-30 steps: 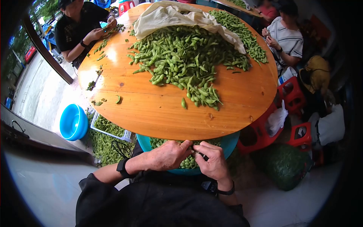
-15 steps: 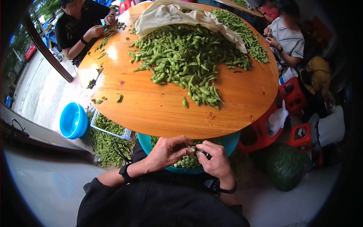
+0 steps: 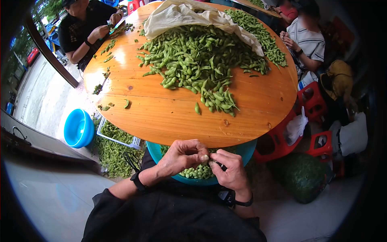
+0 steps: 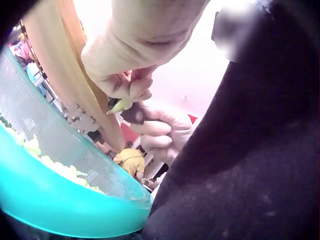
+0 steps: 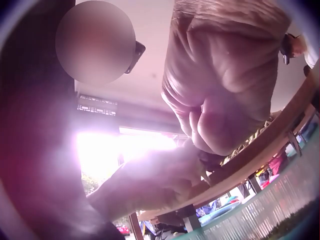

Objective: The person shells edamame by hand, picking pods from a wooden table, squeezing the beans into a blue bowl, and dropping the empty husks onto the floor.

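Note:
In front of my body, both hands meet over a teal basin [image 3: 246,152] that holds pale green shelled beans [image 3: 197,172]. With thumb and fingertips my left hand [image 3: 181,155] pinches a green edamame pod [image 4: 119,106]. My right hand [image 3: 230,171] is curled close against it, its fingertips right at the pod's end. A small dark piece [image 4: 133,116] sits at the right thumb and finger; I cannot tell whether it is a tool or a thumb cover. In the right wrist view the right palm [image 5: 225,95] hides most of the work.
On the round wooden table [image 3: 153,121] lies a heap of edamame pods [image 3: 193,60] partly under a cream cloth [image 3: 181,18]. A blue basin [image 3: 78,128] and a crate [image 3: 117,139] stand at left, red stools [image 3: 276,141] at right. Two people sit across the table.
My left hand has shifted slightly up and its fingers have changed their pinch, with a pale green bit now showing at the thumb. The right hand stays nearly in place.

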{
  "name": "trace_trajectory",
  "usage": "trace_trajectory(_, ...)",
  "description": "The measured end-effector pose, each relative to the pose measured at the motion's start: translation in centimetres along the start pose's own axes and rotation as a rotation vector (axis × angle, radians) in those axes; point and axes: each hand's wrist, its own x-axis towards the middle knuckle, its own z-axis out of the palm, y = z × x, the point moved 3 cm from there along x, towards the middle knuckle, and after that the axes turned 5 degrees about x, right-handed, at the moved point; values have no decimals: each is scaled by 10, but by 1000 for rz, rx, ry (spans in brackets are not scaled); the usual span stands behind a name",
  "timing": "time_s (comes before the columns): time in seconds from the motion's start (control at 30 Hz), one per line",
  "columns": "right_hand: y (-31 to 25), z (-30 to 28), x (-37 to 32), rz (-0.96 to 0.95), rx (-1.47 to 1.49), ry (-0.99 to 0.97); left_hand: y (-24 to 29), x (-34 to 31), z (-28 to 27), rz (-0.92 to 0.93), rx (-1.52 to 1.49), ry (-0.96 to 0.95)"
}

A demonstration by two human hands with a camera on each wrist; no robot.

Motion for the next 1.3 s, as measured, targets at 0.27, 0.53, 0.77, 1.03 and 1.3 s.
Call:
trace_trajectory(0.27, 10, -5, 5, 192, 243, -124, 0, 4, -2, -82, -90, -173)
trace_trajectory(0.53, -8, -3, 10, 66, -73, 120, 8, 9, 6, 263, 675, 96)
trace_trajectory(0.77, -11, 7, 8, -21, -305, 351, -6, 14, 7, 86, 228, -10)
trace_trajectory(1.03, -17, -25, -2, -62, -415, 584, 1, 15, 1, 99, 145, -223)
trace_trajectory(1.3, 27, -121, -65, 302, -917, 810, 63, 44, -36, 551, 1238, 60)
